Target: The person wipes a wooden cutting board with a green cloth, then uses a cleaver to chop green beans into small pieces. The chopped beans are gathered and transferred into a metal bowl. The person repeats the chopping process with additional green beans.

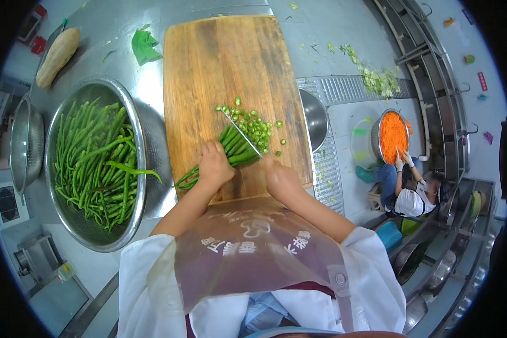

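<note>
My left hand (pixel 214 165) presses on a bundle of long green chili peppers (pixel 235 145) lying on a wooden cutting board (pixel 219 63). Their thin ends stick out to the left, under my wrist. In my right hand (pixel 281 178) is a kitchen knife, its handle hidden by my fingers. The knife blade (pixel 243 134), seen almost edge-on, stands at the far cut ends of the bundle. Just beyond it lies a loose heap of sliced pepper rings (pixel 257 127), with a few rings scattered to the right.
Left of the board stands a perforated metal colander (pixel 140 211) of whole green peppers (pixel 97 169). A pale squash (pixel 58 57) and green plastic scrap (pixel 144 46) lie farther back. A metal bowl (pixel 314 120) sits below the board's right edge. A seated co-worker (pixel 410 198) handles shredded carrot (pixel 392 135).
</note>
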The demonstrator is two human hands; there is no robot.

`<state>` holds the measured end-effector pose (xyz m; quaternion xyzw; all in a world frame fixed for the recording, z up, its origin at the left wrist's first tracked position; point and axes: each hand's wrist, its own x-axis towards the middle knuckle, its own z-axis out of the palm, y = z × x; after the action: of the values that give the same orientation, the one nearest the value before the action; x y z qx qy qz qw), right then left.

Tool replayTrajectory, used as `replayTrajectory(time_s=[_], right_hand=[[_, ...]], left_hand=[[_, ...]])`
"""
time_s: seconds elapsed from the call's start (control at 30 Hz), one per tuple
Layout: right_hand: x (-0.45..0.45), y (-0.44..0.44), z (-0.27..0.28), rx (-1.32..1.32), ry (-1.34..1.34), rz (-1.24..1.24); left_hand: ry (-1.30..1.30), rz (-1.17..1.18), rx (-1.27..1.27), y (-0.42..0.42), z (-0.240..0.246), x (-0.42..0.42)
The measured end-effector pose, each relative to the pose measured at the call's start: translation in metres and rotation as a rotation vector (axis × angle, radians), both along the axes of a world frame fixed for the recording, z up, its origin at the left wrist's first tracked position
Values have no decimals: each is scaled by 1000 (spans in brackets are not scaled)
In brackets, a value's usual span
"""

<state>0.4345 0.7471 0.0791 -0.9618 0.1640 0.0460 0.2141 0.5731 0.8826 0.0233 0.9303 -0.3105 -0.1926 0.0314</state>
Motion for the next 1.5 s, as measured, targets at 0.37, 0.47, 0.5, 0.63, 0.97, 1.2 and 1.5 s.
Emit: replayTrajectory(time_s=[0.37, 0.47, 0.5, 0.63, 0.97, 1.2, 1.5], right_hand=[[-13, -6, 21, -73, 98, 61], [-4, 9, 11, -120, 125, 53], [5, 15, 2, -148, 137, 47], [46, 14, -35, -296, -16, 136], [-14, -4, 13, -138, 86, 113], [44, 4, -33, -154, -21, 114], [-7, -7, 19, -68, -10, 120]], left_hand=[[-86, -51, -67, 4, -16, 0], [-22, -32, -13, 0, -24, 2], [-47, -36, -17, -1, -25, 3], [-40, -15, -61, -2, -24, 2], [-69, -25, -56, -1, -14, 1], [-235, -139, -29, 0, -23, 3], [-72, -61, -78, 3, -19, 4]])
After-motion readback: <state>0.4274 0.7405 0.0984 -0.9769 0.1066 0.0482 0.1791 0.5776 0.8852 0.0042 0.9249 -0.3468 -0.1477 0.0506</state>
